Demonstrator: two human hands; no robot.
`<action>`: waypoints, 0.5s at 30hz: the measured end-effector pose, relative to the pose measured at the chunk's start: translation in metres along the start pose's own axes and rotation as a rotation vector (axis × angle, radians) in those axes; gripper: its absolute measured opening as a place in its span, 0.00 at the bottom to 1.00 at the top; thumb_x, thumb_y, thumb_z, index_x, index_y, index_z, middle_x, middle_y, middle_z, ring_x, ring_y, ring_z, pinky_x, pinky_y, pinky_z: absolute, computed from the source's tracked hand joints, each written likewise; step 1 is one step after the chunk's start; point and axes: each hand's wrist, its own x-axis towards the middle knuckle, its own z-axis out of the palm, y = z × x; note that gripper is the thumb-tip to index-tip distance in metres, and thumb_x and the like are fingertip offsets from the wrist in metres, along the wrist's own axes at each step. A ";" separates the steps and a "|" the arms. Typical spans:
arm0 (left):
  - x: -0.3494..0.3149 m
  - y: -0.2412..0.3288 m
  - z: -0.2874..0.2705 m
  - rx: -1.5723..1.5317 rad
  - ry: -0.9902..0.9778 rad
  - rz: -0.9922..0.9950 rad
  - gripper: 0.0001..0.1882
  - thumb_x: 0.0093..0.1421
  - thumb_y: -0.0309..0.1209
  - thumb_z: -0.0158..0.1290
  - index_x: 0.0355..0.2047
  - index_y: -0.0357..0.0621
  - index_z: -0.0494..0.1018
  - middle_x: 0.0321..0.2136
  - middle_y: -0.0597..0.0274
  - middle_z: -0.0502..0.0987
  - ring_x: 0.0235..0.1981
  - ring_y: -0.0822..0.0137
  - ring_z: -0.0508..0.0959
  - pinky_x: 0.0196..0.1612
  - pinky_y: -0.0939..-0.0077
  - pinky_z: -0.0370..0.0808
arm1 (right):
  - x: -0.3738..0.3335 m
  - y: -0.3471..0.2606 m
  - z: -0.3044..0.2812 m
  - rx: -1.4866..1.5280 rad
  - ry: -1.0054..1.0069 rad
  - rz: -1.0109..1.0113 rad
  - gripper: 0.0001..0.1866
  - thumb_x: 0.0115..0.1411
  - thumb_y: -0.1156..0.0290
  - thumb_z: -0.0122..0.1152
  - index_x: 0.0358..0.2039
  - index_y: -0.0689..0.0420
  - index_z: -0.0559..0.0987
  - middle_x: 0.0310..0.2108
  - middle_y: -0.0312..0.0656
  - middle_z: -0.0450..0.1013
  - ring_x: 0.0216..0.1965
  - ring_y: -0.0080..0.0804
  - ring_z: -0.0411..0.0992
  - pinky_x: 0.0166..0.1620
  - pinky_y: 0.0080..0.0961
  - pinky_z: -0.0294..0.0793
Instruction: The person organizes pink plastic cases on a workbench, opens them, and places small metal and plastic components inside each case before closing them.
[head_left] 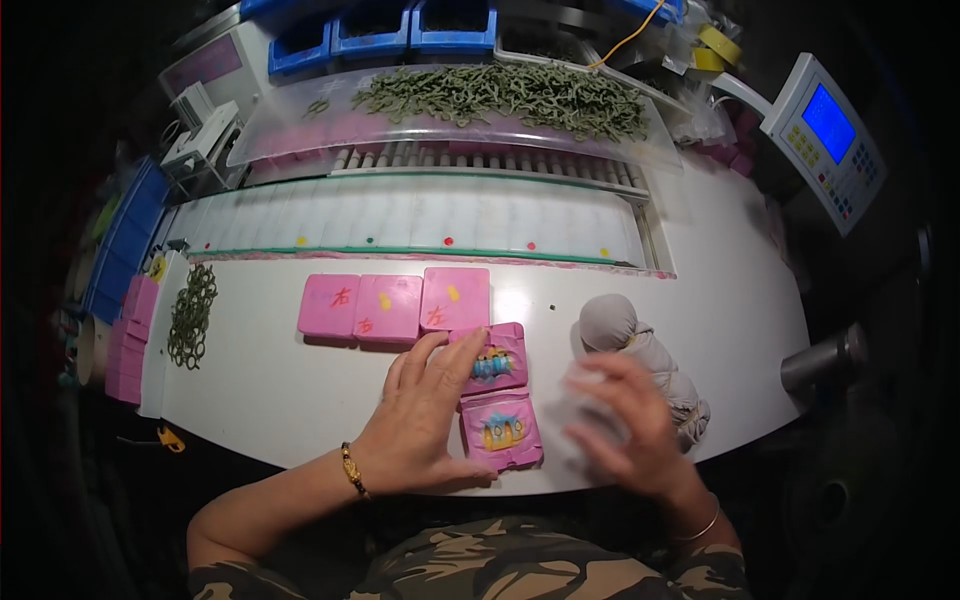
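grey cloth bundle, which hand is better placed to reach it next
Probably the right hand: it is the nearer, close beside the grey cloth bundle, though too blurred to tell whether it holds anything. The left hand is spread along two pink blocks.

Right grip [635, 425] smeared by motion; finger outlines soft, any hold unreadable. It hides part of the grey cloth bundle [607, 322] behind. Left grip [425, 390] covers the left side of the upper pink mould [508, 360]. Dark speck [552, 307] on the table [300, 410]: too small to identify. Blue bins [453, 41]: contents too dark. Camouflage clothing [520, 560] cut by lower edge.
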 end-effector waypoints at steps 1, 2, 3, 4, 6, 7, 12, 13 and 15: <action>0.000 0.002 0.000 -0.011 -0.017 -0.017 0.69 0.39 0.53 0.72 0.71 0.41 0.40 0.66 0.45 0.53 0.66 0.40 0.53 0.67 0.47 0.49 | 0.003 0.002 -0.009 -0.006 -0.003 0.002 0.23 0.49 0.77 0.69 0.48 0.57 0.78 0.51 0.47 0.70 0.47 0.47 0.71 0.46 0.35 0.74; 0.000 0.002 0.000 -0.016 -0.014 -0.015 0.69 0.39 0.53 0.72 0.71 0.41 0.40 0.66 0.45 0.53 0.66 0.40 0.53 0.67 0.47 0.49 | 0.008 0.004 -0.018 -0.198 0.033 0.027 0.27 0.49 0.78 0.68 0.52 0.56 0.76 0.53 0.49 0.68 0.49 0.48 0.70 0.48 0.36 0.73; 0.000 0.002 0.000 -0.038 -0.016 -0.022 0.69 0.39 0.53 0.72 0.71 0.41 0.40 0.65 0.45 0.54 0.65 0.40 0.54 0.66 0.47 0.49 | 0.010 0.007 -0.023 -0.385 0.069 0.051 0.32 0.49 0.80 0.68 0.57 0.55 0.74 0.56 0.50 0.66 0.50 0.49 0.69 0.49 0.37 0.73; 0.000 0.001 0.000 -0.059 -0.017 -0.030 0.69 0.38 0.52 0.72 0.71 0.42 0.39 0.65 0.45 0.54 0.64 0.40 0.55 0.66 0.47 0.50 | 0.008 0.014 -0.024 -0.387 0.066 0.052 0.32 0.49 0.80 0.68 0.57 0.55 0.74 0.56 0.50 0.66 0.50 0.49 0.69 0.49 0.37 0.73; -0.001 -0.001 0.001 -0.077 -0.007 -0.024 0.70 0.38 0.52 0.72 0.71 0.42 0.39 0.64 0.44 0.55 0.63 0.40 0.56 0.66 0.47 0.50 | 0.007 0.033 -0.018 -0.436 -0.053 0.150 0.36 0.47 0.82 0.67 0.60 0.53 0.71 0.58 0.50 0.64 0.51 0.50 0.69 0.51 0.38 0.72; -0.001 -0.002 0.001 -0.093 0.002 -0.018 0.70 0.38 0.51 0.73 0.71 0.41 0.39 0.62 0.44 0.56 0.63 0.41 0.57 0.66 0.47 0.51 | 0.010 0.033 -0.020 -0.402 -0.054 0.164 0.37 0.47 0.85 0.64 0.60 0.53 0.71 0.58 0.51 0.65 0.52 0.52 0.68 0.51 0.38 0.72; 0.001 -0.004 0.006 -0.143 0.036 0.014 0.71 0.37 0.50 0.74 0.71 0.42 0.39 0.60 0.44 0.58 0.62 0.42 0.58 0.65 0.48 0.51 | 0.017 0.006 -0.029 -0.452 0.051 0.035 0.31 0.47 0.85 0.60 0.55 0.54 0.75 0.57 0.51 0.68 0.51 0.49 0.70 0.49 0.39 0.73; 0.000 -0.005 0.005 -0.139 0.041 0.015 0.71 0.36 0.50 0.74 0.71 0.42 0.39 0.60 0.44 0.58 0.62 0.42 0.58 0.65 0.49 0.51 | 0.017 -0.004 -0.026 -0.463 0.130 -0.037 0.29 0.48 0.84 0.59 0.54 0.54 0.77 0.57 0.51 0.69 0.50 0.47 0.71 0.48 0.38 0.73; -0.001 -0.005 0.004 -0.136 0.045 -0.001 0.70 0.38 0.49 0.73 0.71 0.42 0.39 0.60 0.44 0.58 0.62 0.43 0.58 0.65 0.49 0.51 | 0.015 -0.021 -0.022 -0.441 0.175 -0.138 0.27 0.49 0.81 0.59 0.53 0.52 0.78 0.56 0.51 0.70 0.49 0.45 0.71 0.47 0.36 0.73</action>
